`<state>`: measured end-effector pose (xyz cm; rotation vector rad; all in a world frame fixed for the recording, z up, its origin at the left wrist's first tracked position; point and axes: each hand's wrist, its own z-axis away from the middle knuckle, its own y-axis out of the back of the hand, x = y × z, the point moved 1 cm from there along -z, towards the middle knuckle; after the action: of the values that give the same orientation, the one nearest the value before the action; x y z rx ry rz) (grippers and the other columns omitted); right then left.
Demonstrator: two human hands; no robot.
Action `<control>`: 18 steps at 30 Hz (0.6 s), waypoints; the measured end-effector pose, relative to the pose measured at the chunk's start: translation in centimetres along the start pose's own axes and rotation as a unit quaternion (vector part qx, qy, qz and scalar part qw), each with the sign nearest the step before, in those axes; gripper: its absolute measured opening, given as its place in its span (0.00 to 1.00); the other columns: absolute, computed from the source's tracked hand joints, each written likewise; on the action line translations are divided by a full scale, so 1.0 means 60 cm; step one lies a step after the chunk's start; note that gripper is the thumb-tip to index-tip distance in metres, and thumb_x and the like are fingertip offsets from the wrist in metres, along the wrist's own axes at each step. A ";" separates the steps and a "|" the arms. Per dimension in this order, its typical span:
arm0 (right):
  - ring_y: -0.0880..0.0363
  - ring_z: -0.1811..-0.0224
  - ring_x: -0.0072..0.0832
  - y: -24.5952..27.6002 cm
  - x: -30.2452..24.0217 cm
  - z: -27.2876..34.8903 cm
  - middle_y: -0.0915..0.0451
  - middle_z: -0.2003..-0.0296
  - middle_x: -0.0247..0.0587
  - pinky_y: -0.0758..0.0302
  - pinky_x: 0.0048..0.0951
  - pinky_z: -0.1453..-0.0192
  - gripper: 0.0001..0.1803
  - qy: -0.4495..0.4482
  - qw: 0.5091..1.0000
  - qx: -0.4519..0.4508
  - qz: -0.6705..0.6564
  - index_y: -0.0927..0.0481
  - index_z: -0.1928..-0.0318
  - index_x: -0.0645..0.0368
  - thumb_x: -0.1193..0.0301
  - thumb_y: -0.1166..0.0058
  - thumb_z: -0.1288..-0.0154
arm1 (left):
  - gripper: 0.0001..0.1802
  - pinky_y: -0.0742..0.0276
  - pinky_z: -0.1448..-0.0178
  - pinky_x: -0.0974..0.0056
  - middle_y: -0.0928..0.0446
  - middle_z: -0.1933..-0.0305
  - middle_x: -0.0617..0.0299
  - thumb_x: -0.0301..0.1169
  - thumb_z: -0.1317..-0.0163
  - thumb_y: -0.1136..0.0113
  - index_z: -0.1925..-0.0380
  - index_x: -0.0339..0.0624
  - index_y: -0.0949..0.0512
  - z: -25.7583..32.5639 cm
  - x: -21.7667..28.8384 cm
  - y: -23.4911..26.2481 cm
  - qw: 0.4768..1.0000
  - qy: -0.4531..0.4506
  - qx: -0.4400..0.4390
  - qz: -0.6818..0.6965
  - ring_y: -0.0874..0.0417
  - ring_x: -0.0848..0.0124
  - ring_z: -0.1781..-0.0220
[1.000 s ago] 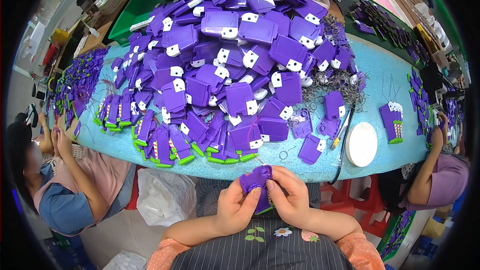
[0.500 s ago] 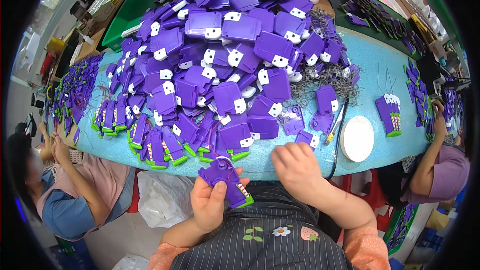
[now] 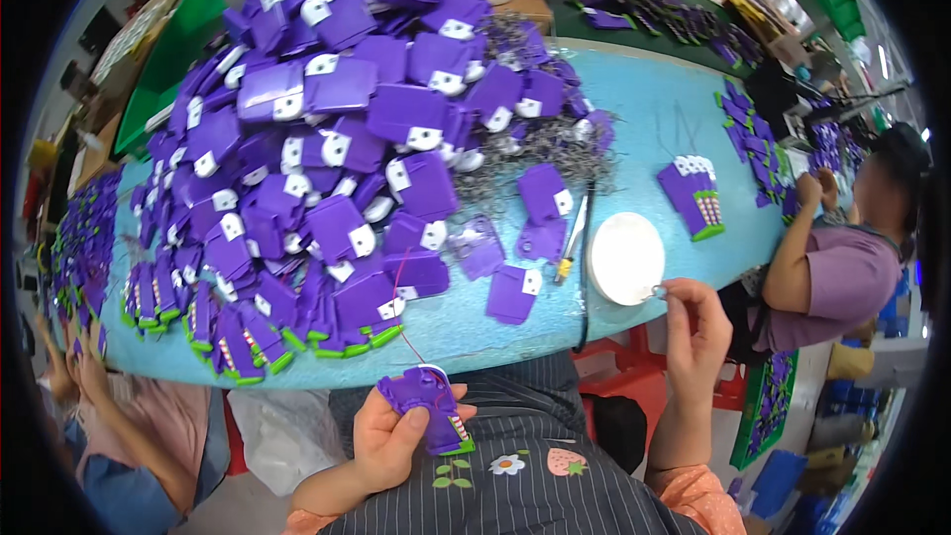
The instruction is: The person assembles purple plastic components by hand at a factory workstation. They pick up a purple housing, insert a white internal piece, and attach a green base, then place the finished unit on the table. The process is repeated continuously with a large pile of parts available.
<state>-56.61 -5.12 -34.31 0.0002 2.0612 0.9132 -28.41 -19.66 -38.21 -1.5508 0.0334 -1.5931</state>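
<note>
Far left: a co-worker's arm (image 3: 119, 426) in a pink sleeve, below the counter edge.

Counter (image 3: 644, 119): turquoise top, curving across the view. Left half carries a large heap of purple pouches (image 3: 337, 139), most with a white tab; along the near left edge stands a row of purple pouches with green trim (image 3: 228, 332).

Left hand (image 3: 391, 436): held over the lap, below the counter edge, fingers closed around a purple pouch (image 3: 426, 406) with a green-edged end. A thin red thread (image 3: 401, 302) runs up from this pouch toward the heap.

Centre: loose single purple pieces (image 3: 515, 292) near the edge; a slim tool (image 3: 570, 238) lying just left of a round white lid (image 3: 626, 258).

Right hand (image 3: 693, 332): raised at the counter's edge, just right of the lid, thumb and fingertips pinched on a small metal ring (image 3: 658, 290).

Right: a small stack of purple and green pouches (image 3: 693, 196); beyond it a second co-worker (image 3: 832, 267) in a purple shirt, leaning on the counter's end.
</note>
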 end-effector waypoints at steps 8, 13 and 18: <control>0.28 0.57 0.41 -0.024 0.039 0.001 0.26 0.58 0.49 0.32 0.33 0.54 0.05 0.085 0.989 -0.023 0.115 0.28 0.68 0.63 0.81 0.48 0.47 | 0.19 0.23 0.47 0.52 0.28 0.48 0.39 0.29 0.32 0.55 0.45 0.33 0.41 -0.034 -0.006 -0.032 0.998 0.049 -0.042 -0.024 0.20 0.52 0.51; 0.31 0.59 0.27 -0.011 0.014 0.011 0.27 0.57 0.44 0.35 0.26 0.54 0.03 -0.067 0.995 0.014 -0.075 0.28 0.68 0.62 0.81 0.49 0.44 | 0.19 0.25 0.44 0.54 0.30 0.44 0.39 0.26 0.32 0.57 0.43 0.32 0.42 -0.032 0.000 -0.037 0.996 0.075 -0.041 -0.020 0.23 0.52 0.47; 0.36 0.60 0.19 -0.051 -0.063 0.034 0.31 0.52 0.43 0.38 0.22 0.53 0.03 -0.090 0.901 -0.127 -0.404 0.32 0.63 0.60 0.77 0.54 0.37 | 0.20 0.28 0.41 0.57 0.32 0.42 0.43 0.21 0.33 0.61 0.41 0.33 0.43 -0.048 0.001 -0.063 0.994 0.042 -0.091 -0.037 0.25 0.56 0.43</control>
<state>-51.82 -7.29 -34.24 -0.8209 1.5221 0.6033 -32.81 -18.95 -36.61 -1.6386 0.1748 -1.7546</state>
